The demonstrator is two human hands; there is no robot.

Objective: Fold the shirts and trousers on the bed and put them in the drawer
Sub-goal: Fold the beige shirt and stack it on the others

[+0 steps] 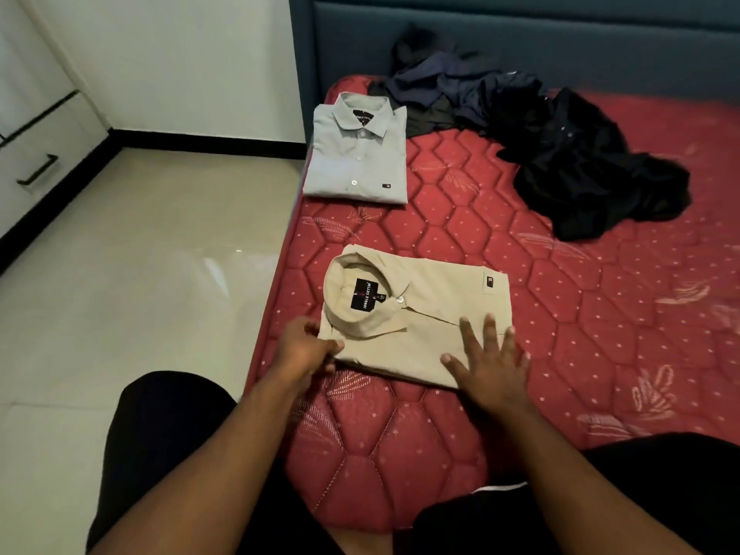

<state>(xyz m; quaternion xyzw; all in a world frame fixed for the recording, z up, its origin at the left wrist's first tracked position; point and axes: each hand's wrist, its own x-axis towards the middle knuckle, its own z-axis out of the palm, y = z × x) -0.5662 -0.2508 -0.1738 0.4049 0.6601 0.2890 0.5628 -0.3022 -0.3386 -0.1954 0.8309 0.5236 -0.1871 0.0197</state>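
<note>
A folded beige shirt (432, 310) lies on the red quilted mattress (580, 314) near its left edge, collar to the left. My left hand (306, 344) pinches the shirt's near left corner by the collar. My right hand (490, 360) lies flat with spread fingers on the shirt's near right part. Farther back, a folded light grey shirt (358, 154) rests by the mattress edge. A heap of dark unfolded clothes (560, 146) sprawls toward the headboard.
White drawers with black handles (38, 170) stand at the far left across a glossy tiled floor (140, 274). A blue-grey padded headboard (520, 38) backs the bed. My dark-clothed legs are at the bottom.
</note>
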